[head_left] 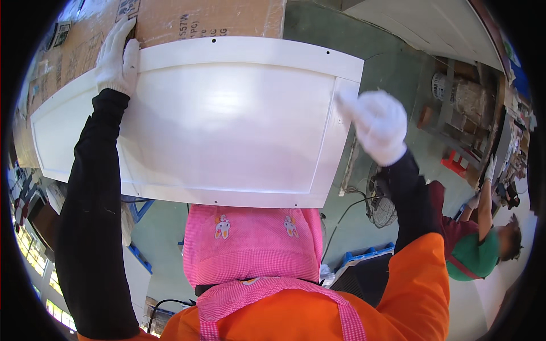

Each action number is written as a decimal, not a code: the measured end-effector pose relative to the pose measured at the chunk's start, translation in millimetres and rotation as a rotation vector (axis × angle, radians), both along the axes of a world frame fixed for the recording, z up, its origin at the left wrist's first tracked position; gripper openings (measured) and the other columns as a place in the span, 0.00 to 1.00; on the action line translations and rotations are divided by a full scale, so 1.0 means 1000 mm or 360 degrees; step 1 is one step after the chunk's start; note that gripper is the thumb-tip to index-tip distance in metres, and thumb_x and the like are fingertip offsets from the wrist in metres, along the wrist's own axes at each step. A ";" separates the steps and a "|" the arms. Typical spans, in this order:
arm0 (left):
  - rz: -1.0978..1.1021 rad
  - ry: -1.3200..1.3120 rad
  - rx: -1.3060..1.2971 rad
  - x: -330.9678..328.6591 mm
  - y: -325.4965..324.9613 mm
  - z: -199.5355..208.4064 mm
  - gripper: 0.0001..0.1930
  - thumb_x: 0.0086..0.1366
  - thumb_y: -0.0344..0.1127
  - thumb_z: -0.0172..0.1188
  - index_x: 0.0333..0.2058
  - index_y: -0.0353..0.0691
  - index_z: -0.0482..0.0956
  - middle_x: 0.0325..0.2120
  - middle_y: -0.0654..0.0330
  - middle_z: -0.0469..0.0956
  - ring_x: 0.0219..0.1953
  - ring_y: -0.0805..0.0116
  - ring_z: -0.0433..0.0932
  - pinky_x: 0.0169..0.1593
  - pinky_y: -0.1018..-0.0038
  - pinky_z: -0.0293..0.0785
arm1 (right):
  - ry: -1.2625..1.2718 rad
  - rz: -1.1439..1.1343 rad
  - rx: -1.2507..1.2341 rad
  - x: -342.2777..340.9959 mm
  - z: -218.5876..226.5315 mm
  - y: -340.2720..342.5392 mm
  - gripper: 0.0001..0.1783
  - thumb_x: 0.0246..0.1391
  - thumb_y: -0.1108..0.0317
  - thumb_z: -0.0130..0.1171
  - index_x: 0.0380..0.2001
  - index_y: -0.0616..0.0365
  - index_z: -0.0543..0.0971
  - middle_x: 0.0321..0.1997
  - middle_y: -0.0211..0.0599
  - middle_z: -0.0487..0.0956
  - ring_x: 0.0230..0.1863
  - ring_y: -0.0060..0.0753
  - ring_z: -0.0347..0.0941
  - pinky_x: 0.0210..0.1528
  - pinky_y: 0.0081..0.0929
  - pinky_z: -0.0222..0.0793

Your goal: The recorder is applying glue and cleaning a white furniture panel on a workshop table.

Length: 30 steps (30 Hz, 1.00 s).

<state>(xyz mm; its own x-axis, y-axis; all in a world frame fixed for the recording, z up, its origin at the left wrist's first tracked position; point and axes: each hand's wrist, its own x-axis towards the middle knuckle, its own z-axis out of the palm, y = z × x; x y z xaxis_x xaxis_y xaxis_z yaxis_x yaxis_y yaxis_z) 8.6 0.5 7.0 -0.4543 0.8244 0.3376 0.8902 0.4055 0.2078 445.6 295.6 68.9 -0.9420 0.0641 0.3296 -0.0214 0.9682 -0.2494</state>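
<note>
A large white panel (pixel 227 125) with a raised border and small dark holes along its edges lies in front of me. My left hand (pixel 118 59), in a white glove, rests at the panel's far left edge with its fingers stretched out past it toward the cardboard. Beside the panel's right end is my right hand (pixel 381 125), also in a white glove. It is smeared by motion, and one digit points toward the panel's border. Whether it touches the panel or has anything in it does not show.
Cardboard boxes (pixel 170 20) lie beyond and under the panel. A co-worker (pixel 475 244) in a green top stands at a cluttered bench on the right. Cables (pixel 381 210) lie on the floor, near a blue-edged pallet (pixel 367 253). A red stool (pixel 455 163) stands farther off.
</note>
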 end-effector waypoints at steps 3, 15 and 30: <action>0.0005 -0.0036 0.0001 0.004 0.002 0.003 0.22 0.73 0.42 0.51 0.63 0.45 0.74 0.65 0.52 0.72 0.68 0.50 0.67 0.71 0.61 0.61 | 0.0071 -0.0088 0.0011 -0.025 0.000 0.027 0.24 0.43 0.76 0.63 0.47 0.46 0.86 0.25 0.27 0.74 0.24 0.37 0.71 0.25 0.35 0.67; 0.0050 -0.0046 -0.0046 0.010 0.002 0.014 0.22 0.73 0.40 0.52 0.63 0.44 0.73 0.66 0.53 0.71 0.68 0.50 0.67 0.71 0.61 0.60 | 0.0081 -0.0278 0.0101 -0.027 0.000 0.033 0.21 0.41 0.74 0.64 0.44 0.48 0.85 0.25 0.31 0.73 0.26 0.39 0.72 0.27 0.34 0.69; 0.0095 0.0073 0.0041 0.047 0.016 0.053 0.23 0.66 0.37 0.56 0.60 0.42 0.75 0.63 0.48 0.72 0.66 0.46 0.68 0.69 0.54 0.62 | 0.0007 -0.0296 0.0060 -0.029 0.041 0.014 0.18 0.46 0.74 0.67 0.44 0.51 0.86 0.28 0.33 0.75 0.30 0.41 0.74 0.32 0.35 0.72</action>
<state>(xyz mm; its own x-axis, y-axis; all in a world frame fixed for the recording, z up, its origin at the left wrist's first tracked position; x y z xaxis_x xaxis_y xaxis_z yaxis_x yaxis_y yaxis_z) 55.4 16.4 60.5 -0.4858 0.7871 0.3800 0.8735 0.4529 0.1785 416.4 309.4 110.2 -0.9136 0.2246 0.3390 0.1580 0.9642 -0.2131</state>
